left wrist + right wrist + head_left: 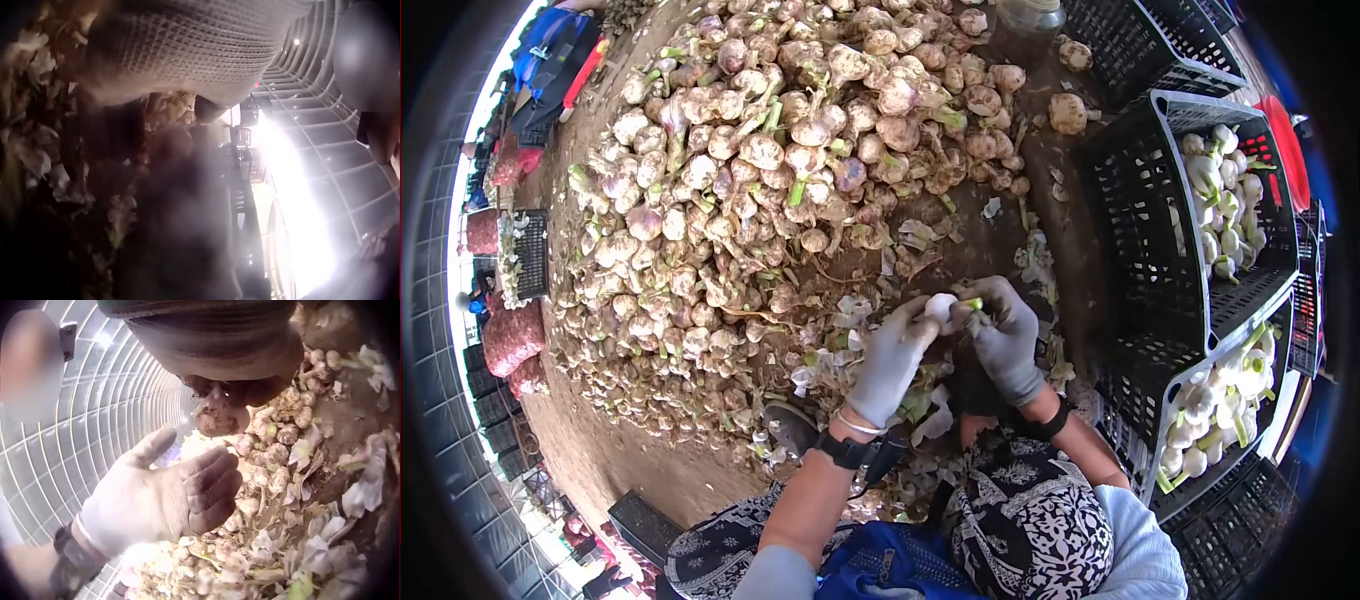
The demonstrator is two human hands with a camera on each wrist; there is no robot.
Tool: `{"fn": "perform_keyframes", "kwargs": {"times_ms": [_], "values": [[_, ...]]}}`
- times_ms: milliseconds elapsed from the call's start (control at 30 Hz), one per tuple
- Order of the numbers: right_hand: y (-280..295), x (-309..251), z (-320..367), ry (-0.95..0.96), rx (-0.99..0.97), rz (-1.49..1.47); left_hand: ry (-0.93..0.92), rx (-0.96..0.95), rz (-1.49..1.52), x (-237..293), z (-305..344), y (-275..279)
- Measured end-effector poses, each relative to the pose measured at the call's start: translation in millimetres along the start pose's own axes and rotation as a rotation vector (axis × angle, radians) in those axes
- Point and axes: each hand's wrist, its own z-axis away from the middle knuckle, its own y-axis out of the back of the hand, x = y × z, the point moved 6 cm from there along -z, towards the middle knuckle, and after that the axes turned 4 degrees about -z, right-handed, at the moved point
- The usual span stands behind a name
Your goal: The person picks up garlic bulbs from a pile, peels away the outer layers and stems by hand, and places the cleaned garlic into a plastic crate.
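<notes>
A white garlic bulb (940, 306) with a short green stem (973, 303) is held between the two gloved hands, above the litter of skins. My left hand (892, 362) pinches the bulb between thumb and fingers. At the stem end, my right hand (1008, 340) has its fingers curled in and grips the stem. In the right wrist view, the left hand (162, 497) shows its thumb raised and its fingertips soiled, while the right glove (219, 344) fills the top. The left glove (187, 50) covers much of the left wrist view, which is dark and blurred.
A large heap of unpeeled garlic (730, 190) spreads ahead and left. Torn skins (840, 350) litter the ground before the knees. Black crates with cleaned garlic (1225, 200) stand at the right, near a jar (1030, 20). Red net sacks (512, 340) lie far left.
</notes>
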Motion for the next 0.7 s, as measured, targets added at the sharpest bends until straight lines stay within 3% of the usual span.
{"fn": "perform_keyframes", "kwargs": {"times_ms": [33,67,133,233,300,333,400,533,600,633,667,700], "values": [[-4.9,-14.9,1.5,0.282,-0.023,0.204,-0.001,-0.057,0.051,-3.5,-1.6,-3.6],[-5.0,-15.9,1.4,0.283,-0.024,0.203,-0.003,-0.115,0.101,-5.8,-3.3,-7.1],[-0.5,10.4,2.2,-0.204,0.021,-0.178,-0.011,-0.085,0.055,-12.2,-0.5,-4.0],[5.4,11.3,-2.3,-0.294,0.054,-0.192,-0.025,-0.005,0.046,-3.4,7.1,0.5],[5.6,15.9,-1.0,-0.361,0.041,-0.249,-0.477,0.148,-0.235,28.1,11.2,4.6],[3.6,24.7,0.4,-0.417,0.007,-0.317,-0.477,0.151,-0.233,32.8,8.2,7.2],[-0.1,36.9,2.6,-0.473,-0.027,-0.385,-0.708,0.034,-0.453,54.4,10.8,1.7],[-0.7,58.1,5.3,-0.531,0.040,-0.545,-0.765,0.108,-0.658,62.8,29.2,-4.4],[-1.3,60.1,6.3,-0.565,0.070,-0.589,-0.743,-0.030,-0.746,39.5,39.8,-11.9],[-0.7,55.4,3.7,-0.546,0.129,-0.648,-0.597,-0.094,-0.746,21.0,41.6,-11.9],[0.6,50.6,2.7,-0.527,0.185,-0.706,-0.595,-0.092,-0.745,16.0,42.9,-11.0],[1.0,46.9,2.4,-0.526,0.185,-0.706,-0.458,-0.060,-0.569,7.8,38.8,-4.0]]}}
